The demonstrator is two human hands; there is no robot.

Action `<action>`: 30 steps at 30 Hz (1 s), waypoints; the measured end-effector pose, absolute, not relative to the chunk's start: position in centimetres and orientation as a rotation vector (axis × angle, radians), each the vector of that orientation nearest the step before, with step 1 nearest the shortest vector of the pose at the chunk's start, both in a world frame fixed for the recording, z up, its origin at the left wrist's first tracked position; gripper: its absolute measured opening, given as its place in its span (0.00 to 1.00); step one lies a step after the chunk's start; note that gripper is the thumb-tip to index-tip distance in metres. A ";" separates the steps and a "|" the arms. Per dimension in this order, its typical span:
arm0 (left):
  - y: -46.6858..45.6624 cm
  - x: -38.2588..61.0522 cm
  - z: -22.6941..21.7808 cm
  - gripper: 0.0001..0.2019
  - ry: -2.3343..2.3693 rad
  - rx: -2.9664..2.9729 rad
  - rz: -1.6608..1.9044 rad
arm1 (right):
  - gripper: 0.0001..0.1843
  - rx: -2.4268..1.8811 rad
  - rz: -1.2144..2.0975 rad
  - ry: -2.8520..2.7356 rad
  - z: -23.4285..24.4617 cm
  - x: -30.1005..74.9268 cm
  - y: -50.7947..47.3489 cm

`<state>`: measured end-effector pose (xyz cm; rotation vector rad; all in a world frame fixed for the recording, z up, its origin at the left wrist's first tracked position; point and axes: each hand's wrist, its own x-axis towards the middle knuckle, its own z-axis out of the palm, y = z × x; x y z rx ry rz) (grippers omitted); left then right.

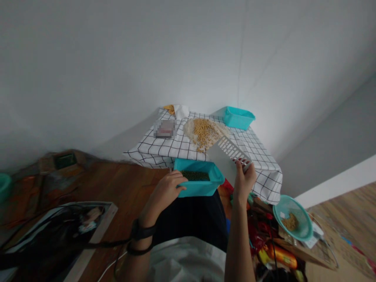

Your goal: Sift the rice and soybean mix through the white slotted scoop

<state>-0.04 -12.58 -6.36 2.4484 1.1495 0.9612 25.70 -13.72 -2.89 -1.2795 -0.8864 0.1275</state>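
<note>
My left hand (173, 183) is closed on the left end of a teal plastic bin (199, 190) with small dark green beans (195, 176) in it. The bin is at the near edge of the table, above my lap. A flat white plastic piece (221, 158) with a row of slots is gripped by its slotted right edge in my right hand (245, 178). It tilts down beside the bin's right end. Just behind it on the cloth lies a spread pile of yellow beans (202, 131) with a pale, whitish material around them.
A checked cloth (164, 148) covers the table. A second teal bin (238, 118) stands at the back right, and a blurred-out packet (165, 129) lies at left. White and yellow cloths (181, 111) rest at the back. Lower right is a green strainer basket (293, 217) among clutter.
</note>
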 end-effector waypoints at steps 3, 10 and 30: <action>-12.7 -0.1 -6.3 0.08 1.150 2.448 0.966 | 0.13 -1.265 0.130 -0.893 -2.8 25.7 -13.9; -12.7 -0.2 -6.2 0.08 1.149 2.446 0.977 | 0.13 -1.231 0.147 -0.926 -2.9 25.8 -13.7; -12.5 -1.2 -6.7 0.08 1.158 2.418 1.013 | 0.15 -1.248 0.174 -1.057 -1.5 25.1 -13.3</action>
